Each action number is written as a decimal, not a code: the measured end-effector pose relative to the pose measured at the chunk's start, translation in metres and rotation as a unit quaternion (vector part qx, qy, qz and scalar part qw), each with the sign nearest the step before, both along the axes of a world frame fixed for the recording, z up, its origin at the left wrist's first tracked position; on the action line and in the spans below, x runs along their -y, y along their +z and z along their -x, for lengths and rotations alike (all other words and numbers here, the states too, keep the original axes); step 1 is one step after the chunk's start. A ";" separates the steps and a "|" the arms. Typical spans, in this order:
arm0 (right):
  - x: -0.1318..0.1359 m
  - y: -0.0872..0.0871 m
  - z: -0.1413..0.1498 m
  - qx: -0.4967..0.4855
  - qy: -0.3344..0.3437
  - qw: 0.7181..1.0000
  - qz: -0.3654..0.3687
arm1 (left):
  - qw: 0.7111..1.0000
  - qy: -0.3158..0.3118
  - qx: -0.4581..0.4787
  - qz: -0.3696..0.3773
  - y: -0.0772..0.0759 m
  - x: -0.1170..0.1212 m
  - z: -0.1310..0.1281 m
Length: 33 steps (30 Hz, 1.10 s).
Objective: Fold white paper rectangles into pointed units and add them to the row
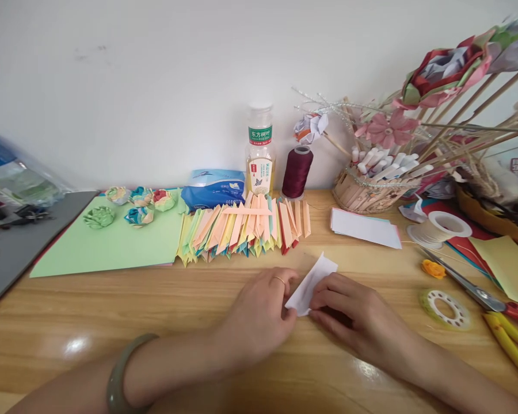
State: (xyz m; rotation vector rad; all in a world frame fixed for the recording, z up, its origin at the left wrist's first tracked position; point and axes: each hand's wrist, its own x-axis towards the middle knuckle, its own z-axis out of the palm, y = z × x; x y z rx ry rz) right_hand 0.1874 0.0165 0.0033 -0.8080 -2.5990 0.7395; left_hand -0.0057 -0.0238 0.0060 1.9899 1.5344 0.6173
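A small white piece of paper [312,284], apparently folded, is held at a slant just above the wooden table. My left hand [263,316] grips its lower left edge between thumb and fingers. On its right side, my right hand [354,313] pinches the paper with thumb and fingertips. Beyond the hands lies a pile of folded paper strips [246,225] in peach, yellow, green and red. A stack of white paper slips [365,227] rests behind my right hand.
Green paper sheets [125,253] at left carry several paper flowers [140,216]. A tissue pack [213,188], bottle [260,155], maroon thread spool [297,172] and pen basket [366,192] line the wall. Scissors [479,293], tape roll [445,309] and white spool [440,229] lie right.
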 end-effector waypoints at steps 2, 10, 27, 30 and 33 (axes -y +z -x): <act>0.002 -0.002 0.002 0.014 -0.028 0.999 0.007 | 0.995 0.002 -0.054 -0.079 -0.003 0.006 -0.002; 0.004 -0.005 0.006 0.022 -0.069 0.997 0.005 | 0.864 -0.078 -0.202 -0.455 -0.013 0.035 -0.015; 0.004 -0.002 0.013 0.052 -0.100 0.994 -0.003 | 0.862 -0.110 -0.291 -0.400 -0.015 0.039 -0.012; 0.004 -0.002 0.013 0.048 -0.097 0.994 -0.012 | 0.867 -0.118 -0.285 -0.392 -0.015 0.040 -0.011; 0.004 -0.002 0.012 0.041 -0.090 0.995 -0.005 | 0.874 -0.119 -0.293 -0.369 -0.016 0.041 -0.010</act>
